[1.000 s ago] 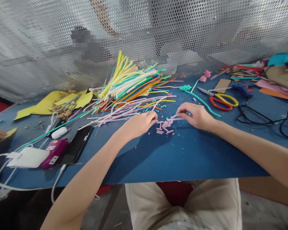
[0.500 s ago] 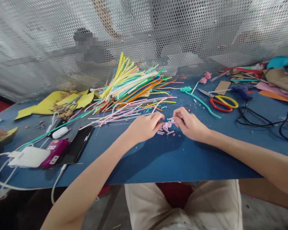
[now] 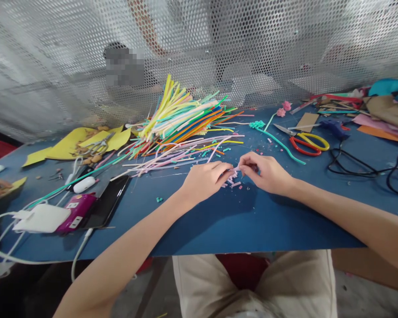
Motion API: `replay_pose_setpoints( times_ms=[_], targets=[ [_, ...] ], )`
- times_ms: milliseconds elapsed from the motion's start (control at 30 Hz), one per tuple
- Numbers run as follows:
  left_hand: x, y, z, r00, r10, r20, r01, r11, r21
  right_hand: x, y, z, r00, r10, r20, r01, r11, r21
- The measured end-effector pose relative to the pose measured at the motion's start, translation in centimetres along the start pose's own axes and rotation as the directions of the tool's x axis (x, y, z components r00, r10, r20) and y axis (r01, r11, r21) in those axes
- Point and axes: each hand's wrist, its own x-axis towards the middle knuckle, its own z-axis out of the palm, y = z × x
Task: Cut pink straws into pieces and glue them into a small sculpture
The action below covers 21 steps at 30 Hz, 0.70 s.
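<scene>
Evidently, lilac bits (image 3: 235, 184) lay already cut but not taken up, while left hand (image 3: 208, 180) and right hand (image 3: 267, 175) pinched what seemed one lilac piece (image 3: 236, 169)

Fairly even light casts soft shadows on the tabletop (image 3: 228, 229) and glints off the phone (image 3: 109, 203); the mesh screen (image 3: 258, 39) looks hazy, stretched towards the corners.

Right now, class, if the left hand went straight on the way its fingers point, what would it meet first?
Likely the small lilac piece between the left hand and the right hand, though exact depth is unclear.
</scene>
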Motion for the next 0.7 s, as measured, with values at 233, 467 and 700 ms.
replay_pose_setpoints(
  times_ms=[233, 467, 700],
  targets=[
    [-0.1, 0.7, -0.1, 0.997, -0.070, 0.035, 0.071, 0.996, -0.051, 0.0, -0.2, 0.3, 0.999, -0.024, -0.026, 0.024, 1.000, -0.003],
    [-0.1, 1.2, -0.7, 0.984, -0.173, 0.032, 0.175, 0.979, -0.107, 0.2, 0.1, -0.4, 0.997, -0.010, -0.070, 0.007, 0.999, -0.039],
    [-0.1, 1.0, -0.4, 0.986, -0.160, 0.047, 0.163, 0.985, -0.063, 0.2, 0.2, -0.2, 0.989, -0.137, -0.062, 0.131, 0.988, -0.086]
  ],
)
